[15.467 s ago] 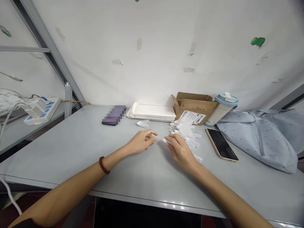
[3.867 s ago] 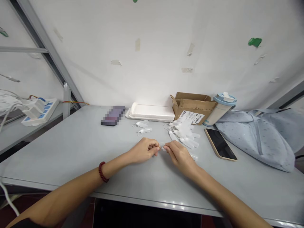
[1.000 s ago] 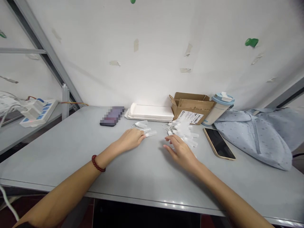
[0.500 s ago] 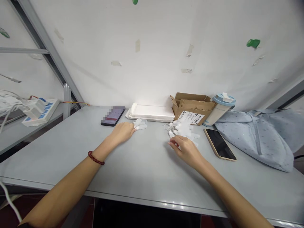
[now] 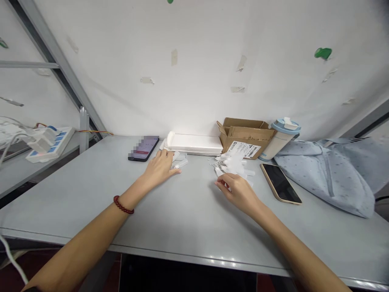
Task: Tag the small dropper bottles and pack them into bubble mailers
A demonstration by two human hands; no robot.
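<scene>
My left hand lies over a few small translucent white plastic pieces on the grey table. Its fingers are stretched forward and the thumb stands out to the right, so the hand is open; part of the pieces is hidden under the fingers. My right hand is at the near edge of a loose pile of similar white pieces with thin string-like ends. Thumb and index finger meet at the tips in a pinch. Whatever is between them, if anything, cannot be made out.
Behind the pieces lies a stack of flat white packets. An opened cardboard box, a cup with a blue lid, a phone and a light-blue bag are on the right. Another phone and a power strip are left.
My left hand has opened from a closed grip on the small white pieces, its fingers reaching forward over them and its thumb spreading out. My right hand stays in place.
</scene>
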